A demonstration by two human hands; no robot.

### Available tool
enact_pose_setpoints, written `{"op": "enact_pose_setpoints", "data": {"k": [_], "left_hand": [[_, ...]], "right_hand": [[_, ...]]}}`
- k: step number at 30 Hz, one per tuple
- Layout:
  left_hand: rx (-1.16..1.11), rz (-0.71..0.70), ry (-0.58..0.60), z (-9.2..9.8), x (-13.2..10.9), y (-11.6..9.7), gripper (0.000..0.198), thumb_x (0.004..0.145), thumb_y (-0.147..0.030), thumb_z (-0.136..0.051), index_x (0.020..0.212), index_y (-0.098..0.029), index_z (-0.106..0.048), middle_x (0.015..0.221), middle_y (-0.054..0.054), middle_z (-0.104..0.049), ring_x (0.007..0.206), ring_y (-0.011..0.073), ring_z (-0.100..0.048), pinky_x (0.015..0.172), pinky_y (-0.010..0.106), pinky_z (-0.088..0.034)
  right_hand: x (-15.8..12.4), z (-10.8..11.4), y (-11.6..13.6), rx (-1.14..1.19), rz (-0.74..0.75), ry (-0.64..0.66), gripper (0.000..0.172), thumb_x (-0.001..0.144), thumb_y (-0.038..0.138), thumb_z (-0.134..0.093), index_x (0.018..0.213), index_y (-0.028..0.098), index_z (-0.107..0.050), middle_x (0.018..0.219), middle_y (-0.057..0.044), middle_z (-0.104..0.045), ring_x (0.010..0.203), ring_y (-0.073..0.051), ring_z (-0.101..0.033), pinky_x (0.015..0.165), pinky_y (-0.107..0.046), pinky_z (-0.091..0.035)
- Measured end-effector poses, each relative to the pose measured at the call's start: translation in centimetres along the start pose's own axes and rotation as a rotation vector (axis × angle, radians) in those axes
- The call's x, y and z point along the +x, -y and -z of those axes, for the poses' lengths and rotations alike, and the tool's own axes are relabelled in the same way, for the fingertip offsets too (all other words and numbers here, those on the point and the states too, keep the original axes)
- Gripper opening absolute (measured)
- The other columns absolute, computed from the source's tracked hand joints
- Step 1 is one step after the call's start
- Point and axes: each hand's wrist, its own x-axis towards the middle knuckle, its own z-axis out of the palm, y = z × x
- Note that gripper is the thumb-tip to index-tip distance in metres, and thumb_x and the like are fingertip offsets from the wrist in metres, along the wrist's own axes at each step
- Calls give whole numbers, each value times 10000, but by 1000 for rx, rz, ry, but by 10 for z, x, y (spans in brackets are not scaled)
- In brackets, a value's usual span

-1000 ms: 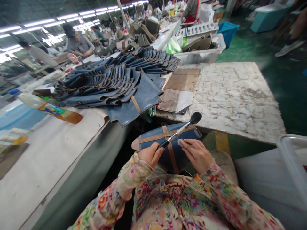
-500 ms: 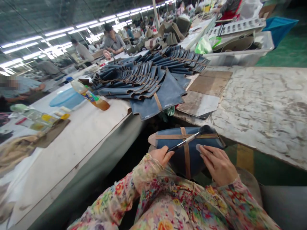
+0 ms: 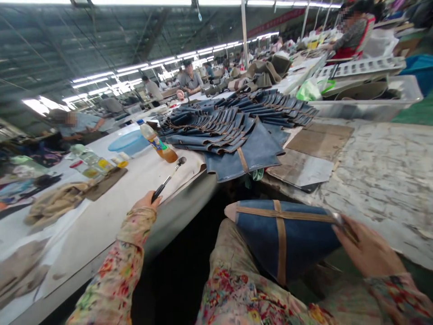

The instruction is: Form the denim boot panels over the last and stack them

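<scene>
My left hand (image 3: 146,203) is closed round the black handle of a small brush (image 3: 168,178), held out over the white workbench (image 3: 101,216), its bristle head pointing toward a lying bottle (image 3: 158,146). On my lap rests a blue leather piece (image 3: 284,234) crossed by tan straps. At its right end my right hand (image 3: 367,250) grips the piece's edge with fingers curled, and something small and pale sits by the fingertips.
A fanned pile of blue leather pieces (image 3: 233,122) lies on the bench ahead. Brown boards (image 3: 304,158) sit on a worn white table (image 3: 382,167) to the right. A blue basin (image 3: 128,143), small jars (image 3: 91,164) and a tan cloth (image 3: 57,203) lie at left. Other people work at benches behind.
My left hand has swung the brush off the lap piece, out left over the bench. My right hand has slid to the piece's right end. The view has tilted up and left.
</scene>
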Motion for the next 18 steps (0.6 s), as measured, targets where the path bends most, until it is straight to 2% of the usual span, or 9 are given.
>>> {"op": "enact_pose_setpoints", "data": {"k": [3,5,7,9,11,14,16,18], "left_hand": [[-20,-58,-53,-3,12,21,201,739,-290,-554,906,-183,-587,710,1,-585,680,181,-557,581,233,-391],[-57,-48,-170,-6,11,29,199,722,-278,-549,891,-184,-595,814,26,-598,793,226,-555,651,293,-418],[-138,-56,-320,-16,2,27,226,745,-307,-498,910,-188,-598,898,51,-596,869,252,-541,727,360,-426],[-237,-125,-379,-34,-13,11,263,771,-341,-444,921,-193,-601,919,52,-604,865,222,-551,764,349,-436],[-373,-211,-272,-60,-33,-20,310,788,-384,-399,914,-193,-608,893,44,-623,810,179,-575,736,291,-457],[-812,-234,118,-100,-64,-80,374,761,-484,-427,877,-190,-627,874,50,-642,830,186,-585,768,294,-456],[-1054,-133,387,-119,-79,-116,425,698,-567,-498,826,-184,-631,824,50,-643,805,186,-585,717,282,-463],[-1214,9,603,-132,-87,-142,503,632,-642,-539,780,-168,-621,730,45,-622,719,172,-577,592,255,-455]], "right_hand": [[1,-1,3,113,-125,16,606,733,591,-374,1116,153,-545,1068,-120,-602,1001,-291,-560,873,-418,-456],[-2,0,7,174,-226,16,611,717,609,-396,1128,182,-543,1082,-96,-603,1018,-295,-555,868,-416,-459],[-1,0,9,218,-315,44,631,692,624,-429,1141,195,-542,1099,-85,-600,1023,-301,-553,868,-420,-457],[6,1,11,262,-358,75,647,675,614,-450,1142,177,-545,1112,-90,-596,1035,-300,-547,898,-417,-437],[17,3,18,291,-357,96,630,672,576,-457,1122,148,-561,1089,-97,-607,1035,-294,-548,913,-409,-427],[29,20,45,277,-331,68,554,699,520,-443,1077,143,-588,1007,-91,-641,980,-284,-579,863,-407,-458],[29,40,75,259,-264,-7,493,737,499,-436,1070,171,-590,974,-72,-652,907,-257,-611,801,-376,-491],[22,63,111,268,-70,-120,419,763,451,-453,1055,187,-593,988,-57,-650,876,-219,-621,781,-317,-500]]}}
